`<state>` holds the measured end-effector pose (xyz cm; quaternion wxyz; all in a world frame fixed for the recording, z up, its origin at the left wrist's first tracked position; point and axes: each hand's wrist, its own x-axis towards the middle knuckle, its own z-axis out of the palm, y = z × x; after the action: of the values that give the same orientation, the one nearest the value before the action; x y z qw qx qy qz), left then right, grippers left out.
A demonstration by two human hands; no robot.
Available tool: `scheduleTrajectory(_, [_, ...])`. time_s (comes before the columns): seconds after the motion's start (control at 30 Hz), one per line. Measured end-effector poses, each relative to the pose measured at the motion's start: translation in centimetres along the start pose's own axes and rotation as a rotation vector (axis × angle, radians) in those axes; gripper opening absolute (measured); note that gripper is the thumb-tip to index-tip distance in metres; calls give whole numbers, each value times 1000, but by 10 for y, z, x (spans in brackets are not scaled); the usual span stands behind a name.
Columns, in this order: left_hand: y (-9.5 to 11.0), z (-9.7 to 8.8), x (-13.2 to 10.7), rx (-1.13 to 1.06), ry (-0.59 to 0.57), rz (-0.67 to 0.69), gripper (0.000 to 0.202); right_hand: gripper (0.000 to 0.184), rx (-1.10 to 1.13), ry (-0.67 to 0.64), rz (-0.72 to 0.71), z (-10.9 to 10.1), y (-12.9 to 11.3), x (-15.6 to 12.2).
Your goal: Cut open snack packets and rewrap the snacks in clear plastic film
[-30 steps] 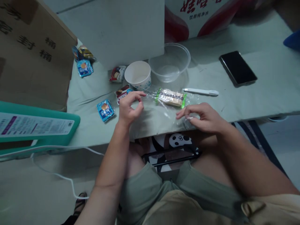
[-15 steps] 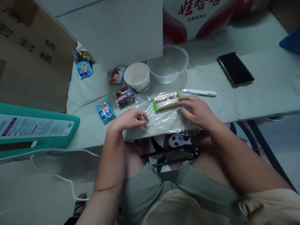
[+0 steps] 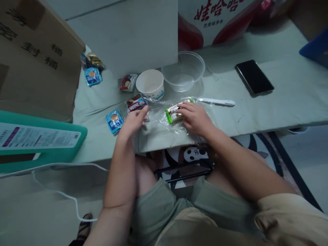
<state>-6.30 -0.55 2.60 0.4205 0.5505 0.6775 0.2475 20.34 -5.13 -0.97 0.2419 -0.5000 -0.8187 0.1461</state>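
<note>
My right hand lies over a long clear-wrapped snack packet with green ends, its fingers across the top and the thumb at the near side. Under that packet is a crumpled clear plastic bag, spread near the table's front edge. My left hand is at the bag's left side, fingers partly apart, in front of a brown snack packet that it partly covers. Left of this hand lies a blue biscuit packet. A white paper bowl and a clear plastic bowl stand behind.
A white utility knife and a black phone lie to the right. A red packet is beside the paper bowl, more blue packets farther left. Cardboard box, white box and green container border the table.
My right hand has moved left, farther over the green-ended packet, which is now slightly more tilted. My left hand has shifted left and away from me, toward the brown packet. The bag has crumpled more.
</note>
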Motion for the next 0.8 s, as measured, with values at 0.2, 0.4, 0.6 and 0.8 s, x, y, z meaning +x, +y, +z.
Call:
scheduleTrajectory(0.2, [12, 17, -9, -21, -325, 36, 22, 61, -84, -67, 40, -3, -5, -2])
scheduleTrajectory(0.4, [20, 36, -17, -504, -450, 78, 22, 67, -52, -69, 61, -2, -7, -4])
scheduleTrajectory(0.6, [31, 37, -22, -691, -572, 96, 30, 60, 161, 80, 77, -6, -1, 0])
scheduleTrajectory(0.8, [33, 34, -10, -683, -434, -76, 21, 43, 335, 199, 100, -13, 14, 2])
